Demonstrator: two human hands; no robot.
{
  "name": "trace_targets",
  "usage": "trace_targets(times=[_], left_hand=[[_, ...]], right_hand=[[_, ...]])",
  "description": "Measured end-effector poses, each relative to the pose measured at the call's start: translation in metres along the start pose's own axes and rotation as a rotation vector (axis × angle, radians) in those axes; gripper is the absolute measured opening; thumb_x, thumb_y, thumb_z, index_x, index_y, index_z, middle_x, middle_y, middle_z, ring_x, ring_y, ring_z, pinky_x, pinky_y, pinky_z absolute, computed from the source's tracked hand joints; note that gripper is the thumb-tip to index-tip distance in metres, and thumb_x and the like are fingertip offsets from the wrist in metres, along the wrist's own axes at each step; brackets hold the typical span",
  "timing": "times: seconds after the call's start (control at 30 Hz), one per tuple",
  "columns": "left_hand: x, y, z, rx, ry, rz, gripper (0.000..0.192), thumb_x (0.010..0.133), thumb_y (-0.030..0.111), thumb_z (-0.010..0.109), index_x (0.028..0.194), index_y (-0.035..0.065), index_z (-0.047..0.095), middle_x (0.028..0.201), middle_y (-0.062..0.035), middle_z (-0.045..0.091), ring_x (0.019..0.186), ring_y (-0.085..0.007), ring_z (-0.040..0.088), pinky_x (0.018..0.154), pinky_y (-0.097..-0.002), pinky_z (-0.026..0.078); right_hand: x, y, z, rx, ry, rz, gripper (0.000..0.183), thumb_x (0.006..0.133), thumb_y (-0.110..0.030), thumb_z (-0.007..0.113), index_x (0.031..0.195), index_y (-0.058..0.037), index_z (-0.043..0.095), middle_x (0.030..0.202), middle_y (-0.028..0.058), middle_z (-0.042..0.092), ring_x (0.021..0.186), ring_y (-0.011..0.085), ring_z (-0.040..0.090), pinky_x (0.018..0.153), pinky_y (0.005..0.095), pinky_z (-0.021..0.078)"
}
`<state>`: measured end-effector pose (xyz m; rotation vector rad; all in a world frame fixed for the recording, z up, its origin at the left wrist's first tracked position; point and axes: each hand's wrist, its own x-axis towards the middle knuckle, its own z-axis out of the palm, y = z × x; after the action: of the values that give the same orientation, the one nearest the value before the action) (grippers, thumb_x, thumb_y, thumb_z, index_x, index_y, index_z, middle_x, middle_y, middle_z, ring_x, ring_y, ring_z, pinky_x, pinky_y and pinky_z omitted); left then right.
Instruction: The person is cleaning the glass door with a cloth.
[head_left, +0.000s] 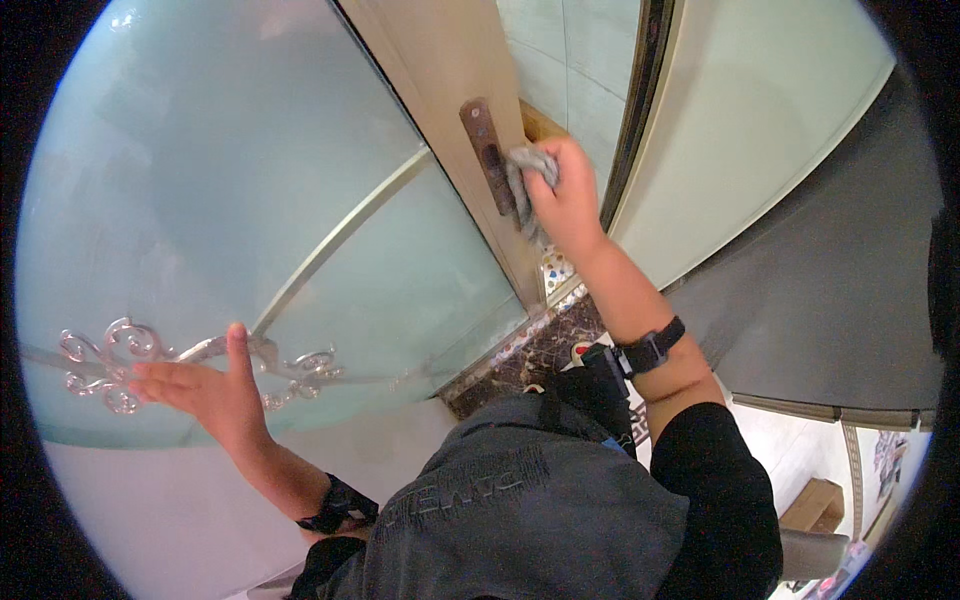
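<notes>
My right hand (564, 196) is closed on a crumpled grey cloth (531, 166) at the edge of a beige door frame (427, 60). Beside the cloth, a long brown lock plate (480, 135) is fixed to that frame; the cloth hides part of its edge. My left hand (206, 390) is spread, thumb up, over the frosted glass panel (300, 150), its fingertips at a shiny scroll ornament (124, 360). Whether the palm touches the glass, I cannot tell. A pale curved strip (337, 232) crosses the glass between the ornament and the frame.
A gap right of the door frame shows pale wall tiles (577, 75). Another pale panel (735, 112) stands at the right, with a dark grey surface (825, 285) beyond. A dark marbled threshold (551, 345) lies below. A brown box (814, 506) is at the lower right.
</notes>
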<state>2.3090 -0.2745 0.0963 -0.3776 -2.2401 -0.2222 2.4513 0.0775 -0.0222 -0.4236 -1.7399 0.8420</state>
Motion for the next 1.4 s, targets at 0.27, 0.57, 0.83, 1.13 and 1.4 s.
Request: trace_targets(times=[0.27, 0.57, 0.83, 1.13, 1.4], left_hand=[[0.0, 0.003, -0.002, -0.037, 0.02, -0.04, 0.118, 0.072, 0.052, 0.07, 0.14, -0.0064, -0.007, 0.145, -0.0312, -0.01, 0.136, -0.0426, -0.011, 0.11, -0.0494, 0.006], [-0.002, 0.007, -0.005, -0.062, 0.039, -0.04, 0.119, 0.071, 0.053, 0.07, 0.14, -0.0057, -0.006, 0.145, -0.0317, -0.012, 0.136, -0.0439, -0.009, 0.11, -0.0499, 0.006], [-0.006, 0.01, -0.018, -0.161, 0.096, -0.021, 0.1, 0.078, 0.041, 0.068, 0.143, -0.0004, 0.004, 0.148, -0.0265, -0.005, 0.138, -0.0393, 0.0, 0.11, -0.0484, 0.012], [-0.048, 0.041, -0.062, -0.148, 0.045, -0.088, 0.063, 0.085, 0.025, 0.061, 0.138, 0.0048, 0.033, 0.148, -0.0241, 0.008, 0.137, -0.0382, 0.014, 0.108, -0.0483, 0.019], [-0.074, 0.08, -0.094, -0.232, -0.219, 0.011, 0.054, 0.082, 0.012, 0.06, 0.133, 0.0055, 0.041, 0.149, -0.0193, 0.015, 0.133, -0.038, 0.026, 0.106, -0.0468, 0.025]], right_hand=[[-0.027, 0.033, 0.002, 0.039, -0.082, 0.055, 0.015, 0.078, -0.004, 0.058, 0.089, -0.0022, 0.048, 0.081, 0.0158, 0.052, 0.077, 0.0313, 0.053, 0.07, 0.037, 0.0432], [0.074, -0.038, -0.004, 0.1, -0.01, -0.241, 0.023, 0.073, -0.005, 0.059, 0.093, -0.0014, 0.048, 0.084, 0.018, 0.052, 0.078, 0.0358, 0.052, 0.07, 0.0396, 0.0429], [0.14, -0.09, -0.011, 0.243, -0.015, -0.342, 0.02, 0.072, -0.007, 0.06, 0.086, -0.0018, 0.048, 0.085, 0.018, 0.051, 0.077, 0.0351, 0.052, 0.068, 0.0387, 0.0426], [0.032, 0.031, -0.012, 0.263, -0.364, -0.192, 0.025, 0.069, -0.005, 0.066, 0.088, -0.0032, 0.05, 0.089, 0.0166, 0.054, 0.083, 0.035, 0.055, 0.072, 0.039, 0.0442], [-0.026, 0.088, -0.02, 0.265, -0.501, 0.122, 0.024, 0.074, -0.007, 0.065, 0.093, -0.0031, 0.051, 0.086, 0.0145, 0.057, 0.084, 0.0324, 0.057, 0.073, 0.0377, 0.0451]])
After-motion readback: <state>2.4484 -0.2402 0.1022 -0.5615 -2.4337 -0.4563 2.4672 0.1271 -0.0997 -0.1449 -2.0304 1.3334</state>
